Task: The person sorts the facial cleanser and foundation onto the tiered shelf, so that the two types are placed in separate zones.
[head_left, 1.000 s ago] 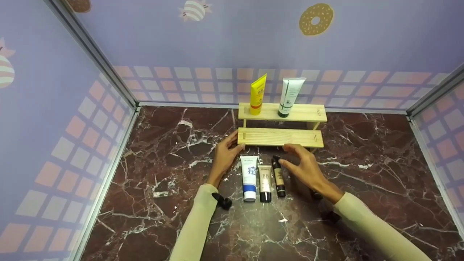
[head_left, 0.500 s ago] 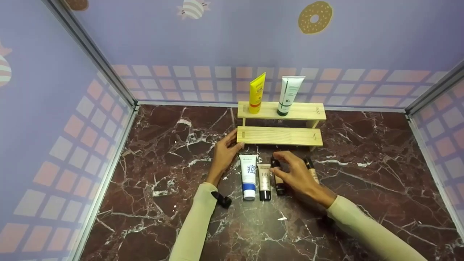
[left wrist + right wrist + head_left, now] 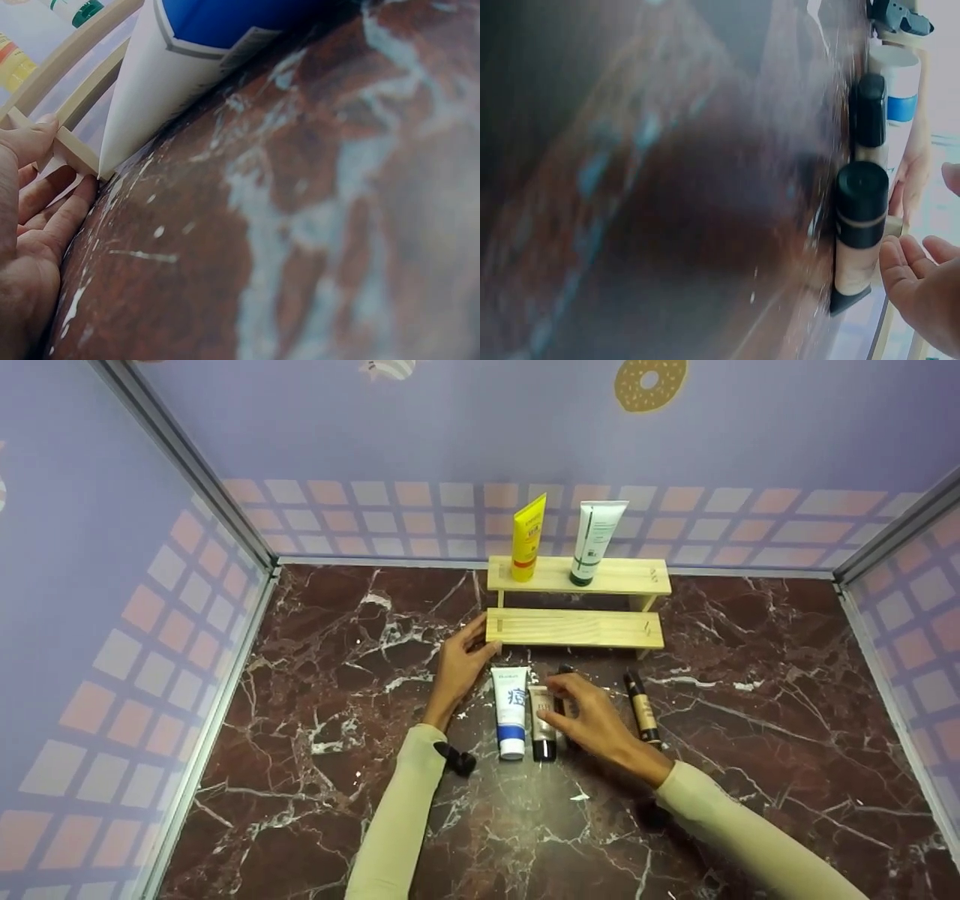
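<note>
At the left end of a two-step wooden rack (image 3: pixel 577 628), my left hand (image 3: pixel 459 664) grips the lower step; in the left wrist view its thumb lies over the step's edge. My right hand (image 3: pixel 596 727) hovers, thumb and fingers apart, over a BB cream tube (image 3: pixel 544 751) and a beige-and-black foundation tube (image 3: pixel 859 266), largely hidden by the hand in the head view. The right wrist view shows no contact with either. Left of these lies a white cream tube (image 3: pixel 511 709) with a blue band.
On the rack's upper step stand a yellow tube (image 3: pixel 528 540) and a white-and-green tube (image 3: pixel 596 544), both upright. A second beige-and-black tube (image 3: pixel 643 709) lies right of my right hand. Patterned walls border the dark marble table (image 3: pixel 315 780).
My right hand has moved left, from beside the foundation tube to over it and the BB cream tube, uncovering the second beige-and-black tube. The left hand keeps its hold on the rack.
</note>
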